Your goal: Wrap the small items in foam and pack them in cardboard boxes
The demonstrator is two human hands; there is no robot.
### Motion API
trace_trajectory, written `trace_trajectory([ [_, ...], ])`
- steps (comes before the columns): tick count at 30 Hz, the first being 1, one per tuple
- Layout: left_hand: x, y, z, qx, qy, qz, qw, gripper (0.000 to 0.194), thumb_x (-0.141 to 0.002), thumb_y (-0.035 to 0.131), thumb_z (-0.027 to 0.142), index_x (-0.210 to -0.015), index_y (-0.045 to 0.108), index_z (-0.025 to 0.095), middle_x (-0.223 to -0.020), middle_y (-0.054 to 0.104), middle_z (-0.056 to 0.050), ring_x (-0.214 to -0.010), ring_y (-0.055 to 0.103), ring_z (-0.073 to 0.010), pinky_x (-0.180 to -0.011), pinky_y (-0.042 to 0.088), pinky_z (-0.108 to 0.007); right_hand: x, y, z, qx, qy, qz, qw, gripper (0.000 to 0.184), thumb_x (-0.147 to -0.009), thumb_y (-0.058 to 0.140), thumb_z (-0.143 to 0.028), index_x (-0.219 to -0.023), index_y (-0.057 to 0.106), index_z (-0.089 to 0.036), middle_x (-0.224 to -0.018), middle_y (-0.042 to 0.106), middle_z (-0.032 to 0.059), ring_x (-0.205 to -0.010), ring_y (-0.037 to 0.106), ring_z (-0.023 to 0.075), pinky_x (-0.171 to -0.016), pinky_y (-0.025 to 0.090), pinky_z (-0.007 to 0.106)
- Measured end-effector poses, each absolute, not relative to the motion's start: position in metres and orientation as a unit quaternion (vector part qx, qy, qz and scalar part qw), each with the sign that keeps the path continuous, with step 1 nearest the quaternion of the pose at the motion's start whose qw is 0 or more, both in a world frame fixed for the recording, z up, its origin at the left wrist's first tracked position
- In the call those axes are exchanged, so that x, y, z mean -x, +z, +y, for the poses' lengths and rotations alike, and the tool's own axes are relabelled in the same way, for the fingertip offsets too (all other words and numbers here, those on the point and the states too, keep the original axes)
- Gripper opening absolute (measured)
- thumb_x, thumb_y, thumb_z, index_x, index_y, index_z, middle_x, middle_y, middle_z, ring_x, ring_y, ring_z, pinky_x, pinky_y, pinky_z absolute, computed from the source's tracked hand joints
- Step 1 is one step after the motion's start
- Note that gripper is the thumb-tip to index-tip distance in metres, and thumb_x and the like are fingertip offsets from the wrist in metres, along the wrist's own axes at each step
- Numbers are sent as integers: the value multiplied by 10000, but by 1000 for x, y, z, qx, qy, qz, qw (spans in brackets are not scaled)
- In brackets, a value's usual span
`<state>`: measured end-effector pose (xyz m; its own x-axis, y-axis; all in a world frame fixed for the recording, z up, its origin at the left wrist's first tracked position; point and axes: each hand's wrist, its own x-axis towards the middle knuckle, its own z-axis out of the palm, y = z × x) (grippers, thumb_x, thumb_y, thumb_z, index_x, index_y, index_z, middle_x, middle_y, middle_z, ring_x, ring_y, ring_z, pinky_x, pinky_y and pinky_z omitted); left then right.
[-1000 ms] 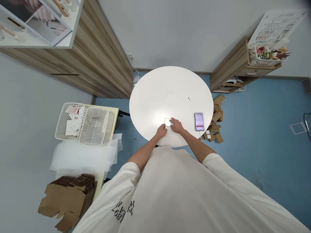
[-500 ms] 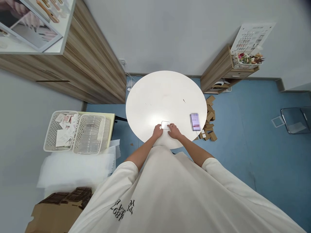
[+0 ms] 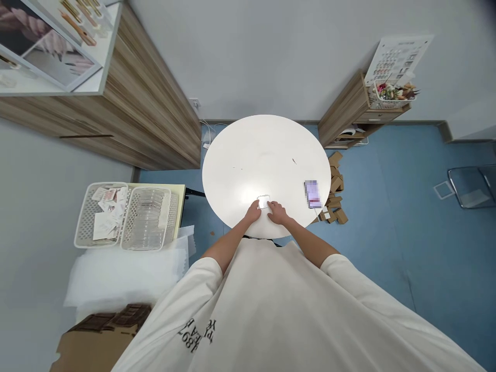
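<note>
Both hands, left hand (image 3: 253, 212) and right hand (image 3: 277, 212), touch a small clear case (image 3: 263, 201).

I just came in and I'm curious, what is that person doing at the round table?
A person in a white T-shirt stands at a round white table. Both hands, the left hand and the right hand, are on a small clear square box near the table's front edge. A phone lies to the right. Two white baskets sit on a side table to the left, and small cardboard boxes are piled on the blue floor.
</note>
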<state>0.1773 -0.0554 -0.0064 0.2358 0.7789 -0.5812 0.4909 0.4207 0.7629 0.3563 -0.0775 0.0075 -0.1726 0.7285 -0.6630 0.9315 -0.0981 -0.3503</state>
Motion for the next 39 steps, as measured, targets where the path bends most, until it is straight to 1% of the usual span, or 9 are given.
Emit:
trace_trajectory([
  [3, -172, -13, -57, -516, 125, 602, 597, 679, -784, 556, 75, -1446, 495, 208, -1547, 481, -95, -1409, 466, -269, -1177, 373, -393, -349, 5, -92, -645, -400, 641, 115, 766, -959, 485, -361, -1636, 149, -234, -1659, 232, 120, -1477, 274, 323, -1136, 338, 455],
  [6, -169, -17, -65, -511, 139, 617, 582, 692, -771, 590, 69, -1442, 472, 190, -1538, 467, -135, -1381, 490, -283, -1143, 407, -405, -345, 5, -96, -652, -409, 631, 95, 757, -961, 495, -351, -1632, 167, -229, -1657, 239, 116, -1484, 267, 311, -1142, 337, 434],
  [9, -170, -15, -72, -514, 145, 614, 581, 676, -772, 610, 64, -1421, 468, 190, -1489, 498, -142, -1337, 520, -284, -1090, 449, -405, -344, 7, -96, -665, -423, 614, 51, 689, -978, 475, -326, -1612, 239, -200, -1601, 342, 133, -1424, 383, 275, -1116, 376, 376],
  [13, -169, -4, -72, -541, 186, 613, 545, 632, -793, 617, 57, -1396, 478, 187, -1422, 516, -143, -1269, 550, -253, -1055, 466, -373, -344, 13, -94, -693, -404, 596, -24, 532, -998, 436, -285, -1517, 419, -172, -1457, 503, 134, -1242, 557, 224, -1023, 450, 315],
  [18, -167, 5, -60, -571, 218, 628, 481, 426, -890, 600, 135, -1309, 547, 196, -1260, 586, -120, -1174, 586, -231, -1030, 471, -372, -345, 26, -83, -697, -378, 606, -69, 400, -1036, 380, -280, -1376, 575, -198, -1274, 635, 99, -1140, 609, 197, -961, 463, 286],
  [22, -169, 1, -52, -556, 217, 646, 475, 323, -938, 597, 205, -1260, 575, 188, -1207, 596, -119, -1102, 618, -218, -988, 491, -358, -345, 35, -72, -692, -366, 619, -57, 367, -1051, 369, -280, -1270, 654, -208, -1225, 675, 90, -1118, 616, 205, -921, 452, 275],
  [27, -173, -6, -50, -541, 211, 659, 479, 246, -946, 596, 209, -1187, 621, 169, -1192, 613, -133, -1052, 640, -211, -969, 502, -357, -343, 40, -62, -689, -347, 636, -14, 362, -1054, 359, -250, -1164, 703, -219, -1136, 705, 93, -1038, 637, 213, -839, 444, 262],
  [34, -173, -2, -43, -507, 196, 675, 499, 212, -928, 627, 219, -1126, 674, 163, -1190, 670, -130, -1019, 671, -211, -960, 509, -349, -346, 42, -53, -666, -346, 660, 16, 370, -1059, 349, -232, -1182, 697, -226, -1156, 703, 76, -1026, 633, 199, -838, 432, 251],
  [39, -173, 3, -41, -490, 185, 684, 508, 194, -923, 634, 224, -1103, 691, 182, -1206, 700, -104, -1090, 666, -213, -990, 490, -331, -352, 46, -48, -628, -342, 697, 42, 371, -1047, 362, -213, -1209, 696, -225, -1164, 694, 90, -1049, 624, 213, -858, 433, 270],
])
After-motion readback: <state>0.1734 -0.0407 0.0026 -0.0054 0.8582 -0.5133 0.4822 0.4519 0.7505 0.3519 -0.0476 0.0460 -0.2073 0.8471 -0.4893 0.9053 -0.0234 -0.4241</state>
